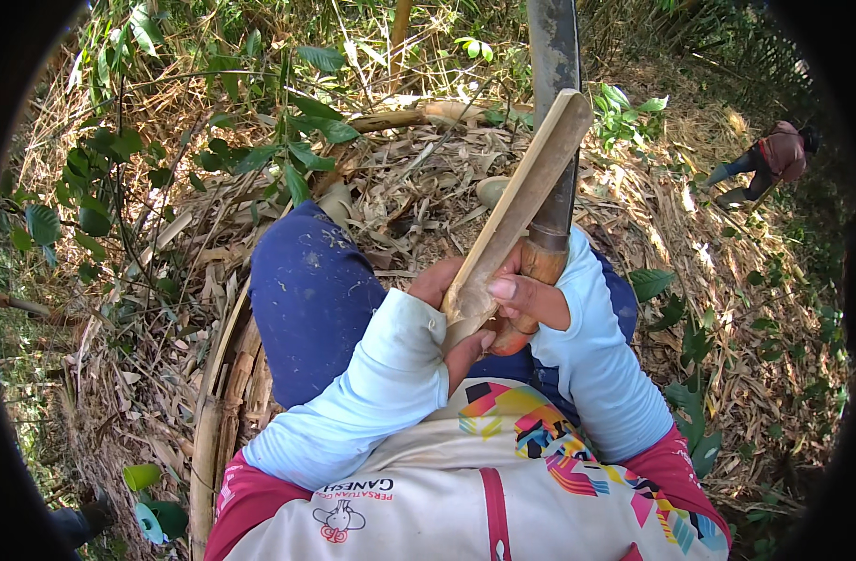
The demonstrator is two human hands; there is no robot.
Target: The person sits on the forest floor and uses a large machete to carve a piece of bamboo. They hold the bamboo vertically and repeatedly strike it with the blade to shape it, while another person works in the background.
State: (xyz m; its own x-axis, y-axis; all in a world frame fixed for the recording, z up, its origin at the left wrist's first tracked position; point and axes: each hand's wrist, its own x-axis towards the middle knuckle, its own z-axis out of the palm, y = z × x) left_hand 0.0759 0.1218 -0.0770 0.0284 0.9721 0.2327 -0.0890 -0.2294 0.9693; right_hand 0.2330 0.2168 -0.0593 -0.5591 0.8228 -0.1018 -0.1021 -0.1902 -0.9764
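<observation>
A split length of bamboo (523,192), pale and hollowed like a trough, slants up and away from my lap. My left hand (434,281) grips its lower end, fingers at the far side and thumb at the near side. My right hand (535,299) is closed around the wooden handle (546,263) of a machete, and its thumb rests on the bamboo's inner face. The machete's long dark blade (555,58) points away from me, partly behind the bamboo. Some fingers of both hands are hidden by the bamboo and handle.
Bamboo poles (210,435) lie at my left side. Dry leaves (419,210) cover the ground, with a rounded stone (491,192) ahead. A leafy sapling (292,140) stands front left. Green cups (142,477) are at lower left. Another person (778,157) is far right.
</observation>
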